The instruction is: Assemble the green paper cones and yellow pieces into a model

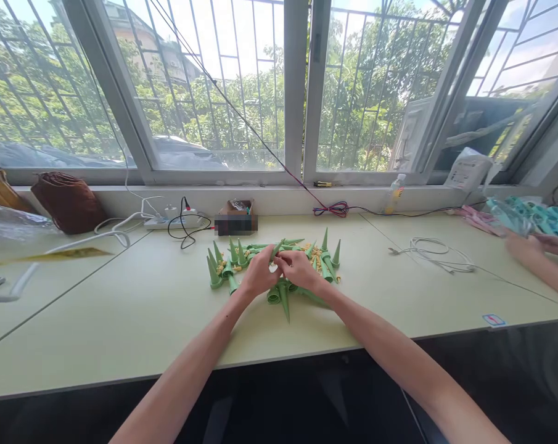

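Note:
A heap of green plastic cones [327, 266], some upright and some lying down, sits mid-table mixed with small yellowish pieces [222, 266]. My left hand [258, 275] and my right hand [298, 269] meet over the heap. My left hand pinches a green cone [277, 248] that points up and right. My right hand's fingers are closed around a small pale piece next to that cone's base; what it is I cannot make out. More cones [282, 296] lie just below my wrists.
The pale green table [121, 320] runs under barred windows. A power strip with cables [168, 222], a small box [236, 220], a brown bag [68, 201] and a white cable [438, 254] lie on it. Another person's hands [535, 245] work at the right with teal parts [537, 216].

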`<state>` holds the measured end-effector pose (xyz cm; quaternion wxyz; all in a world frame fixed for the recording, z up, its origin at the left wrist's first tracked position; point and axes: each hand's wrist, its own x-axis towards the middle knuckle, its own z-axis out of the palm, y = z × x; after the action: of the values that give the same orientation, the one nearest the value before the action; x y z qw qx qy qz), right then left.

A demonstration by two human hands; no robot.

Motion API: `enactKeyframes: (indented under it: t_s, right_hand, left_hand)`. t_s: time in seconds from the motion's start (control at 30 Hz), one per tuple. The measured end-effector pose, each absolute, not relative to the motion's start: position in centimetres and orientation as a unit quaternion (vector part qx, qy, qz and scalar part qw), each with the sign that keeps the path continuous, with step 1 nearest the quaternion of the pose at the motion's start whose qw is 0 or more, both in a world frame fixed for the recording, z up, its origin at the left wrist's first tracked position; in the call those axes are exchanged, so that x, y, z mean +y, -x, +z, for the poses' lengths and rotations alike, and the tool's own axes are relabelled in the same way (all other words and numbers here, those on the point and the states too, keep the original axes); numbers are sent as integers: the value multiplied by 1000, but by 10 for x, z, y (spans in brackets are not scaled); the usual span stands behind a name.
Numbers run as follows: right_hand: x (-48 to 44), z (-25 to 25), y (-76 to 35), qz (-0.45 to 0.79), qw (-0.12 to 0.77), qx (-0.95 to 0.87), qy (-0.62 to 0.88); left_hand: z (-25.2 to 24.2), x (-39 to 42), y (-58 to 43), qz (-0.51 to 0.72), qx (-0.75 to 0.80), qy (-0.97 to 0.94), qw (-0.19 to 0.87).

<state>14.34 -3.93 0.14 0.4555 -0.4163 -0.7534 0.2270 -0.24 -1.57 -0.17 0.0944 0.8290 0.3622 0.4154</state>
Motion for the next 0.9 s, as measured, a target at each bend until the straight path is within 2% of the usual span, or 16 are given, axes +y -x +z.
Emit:
enactKeyframes:
  t_s: [0.9]
  right_hand:
    - [-36,-2,-145,235,450,-753,419]
  left_hand:
    - [-3,-13,3,404,365,-834,91]
